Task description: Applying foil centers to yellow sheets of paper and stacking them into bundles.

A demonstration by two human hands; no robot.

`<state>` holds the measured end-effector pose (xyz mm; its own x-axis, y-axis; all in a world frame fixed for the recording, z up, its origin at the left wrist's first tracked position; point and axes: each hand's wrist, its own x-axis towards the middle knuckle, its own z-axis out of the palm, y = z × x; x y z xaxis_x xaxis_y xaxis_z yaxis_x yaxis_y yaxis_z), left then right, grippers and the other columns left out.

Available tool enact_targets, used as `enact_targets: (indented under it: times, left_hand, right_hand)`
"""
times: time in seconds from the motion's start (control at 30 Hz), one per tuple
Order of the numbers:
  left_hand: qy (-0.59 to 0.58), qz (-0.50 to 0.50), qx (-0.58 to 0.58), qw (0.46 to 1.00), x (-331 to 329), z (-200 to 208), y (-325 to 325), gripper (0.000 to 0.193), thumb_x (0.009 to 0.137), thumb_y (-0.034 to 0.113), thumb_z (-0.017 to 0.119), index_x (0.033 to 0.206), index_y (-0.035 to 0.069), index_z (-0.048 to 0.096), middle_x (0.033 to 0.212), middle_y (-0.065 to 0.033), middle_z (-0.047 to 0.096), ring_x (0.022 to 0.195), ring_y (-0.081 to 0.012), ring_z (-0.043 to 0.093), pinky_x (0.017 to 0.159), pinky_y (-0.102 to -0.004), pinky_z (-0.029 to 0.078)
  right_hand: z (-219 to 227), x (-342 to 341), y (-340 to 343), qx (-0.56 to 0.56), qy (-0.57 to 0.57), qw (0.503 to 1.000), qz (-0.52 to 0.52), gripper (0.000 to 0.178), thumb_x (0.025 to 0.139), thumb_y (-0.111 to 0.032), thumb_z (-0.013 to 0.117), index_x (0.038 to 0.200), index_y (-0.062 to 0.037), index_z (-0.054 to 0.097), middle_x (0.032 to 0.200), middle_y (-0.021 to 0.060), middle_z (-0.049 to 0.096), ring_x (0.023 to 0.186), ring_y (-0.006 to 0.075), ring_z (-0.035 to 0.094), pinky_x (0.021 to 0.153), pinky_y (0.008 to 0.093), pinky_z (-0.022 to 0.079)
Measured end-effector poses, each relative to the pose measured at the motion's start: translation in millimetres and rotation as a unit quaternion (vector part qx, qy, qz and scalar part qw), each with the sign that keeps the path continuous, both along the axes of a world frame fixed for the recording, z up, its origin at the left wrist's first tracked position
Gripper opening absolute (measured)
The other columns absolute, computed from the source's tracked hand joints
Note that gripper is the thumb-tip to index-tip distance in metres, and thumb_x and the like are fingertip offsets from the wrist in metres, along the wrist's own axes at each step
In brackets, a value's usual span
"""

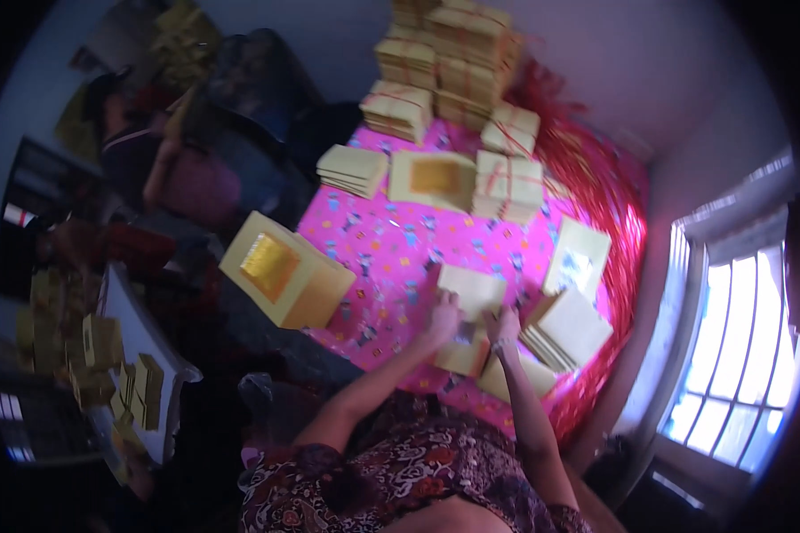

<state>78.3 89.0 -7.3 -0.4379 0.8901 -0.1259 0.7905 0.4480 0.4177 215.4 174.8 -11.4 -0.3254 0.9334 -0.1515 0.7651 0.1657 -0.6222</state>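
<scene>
A cream stack of flat paper pieces, like bags or envelopes (pixel 473 286), lies before me on the pink patterned table cover. My left hand (pixel 447 318) is closed with curled fingers at its left side. At the right side my right hand (pixel 505 327) also has its fingers bent in, touching the stack. Whether a thin string runs between the hands is too small to tell. A lower part of the stack (pixel 460 357) shows under my wrists. Close to my right hand, a loose cream pile (pixel 569 330) rests tilted, and another cream piece (pixel 517 380) lies below it.
Bundles tied with red string (pixel 509 182) and tall stacks (pixel 467 67) stand at the far side. Red ribbon strands (pixel 627 240) run along the right. A pile with a gold panel (pixel 271 266) overhangs the left edge. Other people (pixel 173 169) sit at left, beside a white table (pixel 164 377).
</scene>
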Motion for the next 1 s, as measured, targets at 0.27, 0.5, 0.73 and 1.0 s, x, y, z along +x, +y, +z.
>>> enact_targets:
  times: [0.27, 0.5, 0.73, 1.0]
  left_hand:
    - [0.134, 0.040, 0.068, 0.988, 5, 4, -5, 0.020, 0.077, 0.014, 0.055, 0.092, 0.002, 0.051, 0.093, -0.0152, 0.051, 0.085, -0.0294, 0.053, 0.079, -0.0391, 0.045]
    - [0.080, 0.036, 0.080, 0.993, 2, 34, -11, 0.021, 0.080, 0.017, 0.056, 0.091, 0.001, 0.051, 0.091, -0.0147, 0.049, 0.094, -0.0295, 0.049, 0.084, -0.0382, 0.042]
    - [0.059, 0.058, 0.120, 0.989, 5, 20, -20, 0.035, 0.082, 0.025, 0.060, 0.100, -0.001, 0.048, 0.096, -0.0179, 0.047, 0.095, -0.0335, 0.049, 0.083, -0.0414, 0.043]
    - [0.093, 0.042, 0.131, 0.986, 5, 22, -22, 0.033, 0.082, 0.025, 0.060, 0.099, -0.001, 0.049, 0.095, -0.0179, 0.046, 0.091, -0.0331, 0.048, 0.080, -0.0414, 0.042]
  right_hand:
    - [65, -26, -22, 0.150, 0.018, 0.983, 0.104, 0.035, 0.067, -0.009, 0.068, 0.094, -0.0007, 0.047, 0.089, 0.0192, 0.048, 0.088, 0.0373, 0.051, 0.074, 0.0437, 0.043]
    - [23, -34, -31, 0.095, -0.045, 0.972, 0.211, 0.023, 0.076, -0.018, 0.063, 0.088, -0.0019, 0.051, 0.089, 0.0173, 0.052, 0.086, 0.0349, 0.052, 0.078, 0.0431, 0.043]
    - [19, -29, -35, 0.089, -0.030, 0.970, 0.224, 0.018, 0.077, -0.012, 0.059, 0.090, -0.0031, 0.051, 0.092, 0.0166, 0.053, 0.087, 0.0332, 0.051, 0.079, 0.0419, 0.042]
    - [18, -24, -31, 0.075, 0.033, 0.975, 0.208, 0.018, 0.071, -0.007, 0.064, 0.082, -0.0034, 0.051, 0.087, 0.0151, 0.051, 0.084, 0.0326, 0.051, 0.076, 0.0416, 0.043]
